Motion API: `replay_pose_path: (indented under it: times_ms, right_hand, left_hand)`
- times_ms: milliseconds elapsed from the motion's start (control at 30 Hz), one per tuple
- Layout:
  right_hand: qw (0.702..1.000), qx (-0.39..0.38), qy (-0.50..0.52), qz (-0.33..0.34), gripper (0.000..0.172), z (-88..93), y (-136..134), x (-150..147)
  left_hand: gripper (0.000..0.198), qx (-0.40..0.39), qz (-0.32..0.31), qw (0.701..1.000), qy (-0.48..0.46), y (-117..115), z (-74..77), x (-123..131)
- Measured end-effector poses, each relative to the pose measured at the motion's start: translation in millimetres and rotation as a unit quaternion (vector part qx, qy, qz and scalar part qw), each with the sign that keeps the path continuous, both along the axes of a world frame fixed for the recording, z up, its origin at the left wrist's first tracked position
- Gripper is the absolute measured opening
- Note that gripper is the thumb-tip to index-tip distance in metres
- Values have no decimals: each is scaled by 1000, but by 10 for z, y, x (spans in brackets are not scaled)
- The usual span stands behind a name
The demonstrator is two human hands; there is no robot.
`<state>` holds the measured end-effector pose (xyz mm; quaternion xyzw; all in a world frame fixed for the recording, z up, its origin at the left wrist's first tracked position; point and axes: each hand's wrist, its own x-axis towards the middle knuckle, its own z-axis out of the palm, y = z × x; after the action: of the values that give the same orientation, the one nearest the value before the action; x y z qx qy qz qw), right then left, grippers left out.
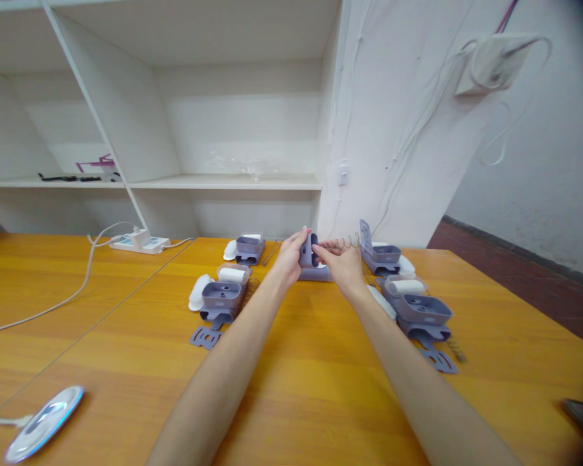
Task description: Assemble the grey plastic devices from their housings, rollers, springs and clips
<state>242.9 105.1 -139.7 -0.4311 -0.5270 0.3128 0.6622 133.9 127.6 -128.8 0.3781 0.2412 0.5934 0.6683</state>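
White open shelving [238,182] fills the upper left of the frame, above an orange wood-grained table [296,401] across the lower half. At the centre, your left hand [289,260] grips a grey housing [306,254] from its left side, with the opening turned toward the right. Your right hand [344,266] has its fingertips at that opening; you can't tell from this view whether they are closed on anything. A coil spring [339,244] stretches out just behind those fingers, and whether you have hold of it is unclear too.

That spring looks like your main hazard: caught on a finger or pulled sideways, it could bend or flick away. If your left grip slackens while your right fingers press, the housing could twist or drop onto the perforated grey piece [315,274] just below it. Swinging your right hand outward could knock the slotted plate [366,237] leaning at centre right. Your forearms also pass close to the grey tray [222,294] at centre left and the grey bin [425,309] at centre right, so a careless elbow could scatter those parts.
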Motion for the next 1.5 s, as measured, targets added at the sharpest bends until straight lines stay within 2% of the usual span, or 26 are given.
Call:
replay_pose_path:
  times_ms: [467, 667, 867, 1000, 1200, 1500]
  right_hand:
    - [1000, 4, -15, -17, 21, 103, -104, -72]
    - [1000, -14, 5, 15, 17, 121, -107, -51]
    - [997, -45, 29, 58, 24, 54, -76, -28]
    - [997, -35, -2, 65, 24, 58, -82, -22]
    - [993, -7, -31, 114, 28, 81, -76, 8]
    - [985, 11, -91, 147, 23, -32, 40, 105]
  left_hand:
    - [39, 64, 23, 997, 31, -95, 120, 50]
    - [38, 38, 42, 998, 32, -108, 130, 55]
    - [37, 6, 52, 998, 31, -45, 76, 14]
    - [32, -12, 11, 999, 49, -39, 105, -56]
    - [29, -62, -62, 994, 67, -58, 182, -155]
    - [28, -116, -134, 980, 89, -9, 147, -216]
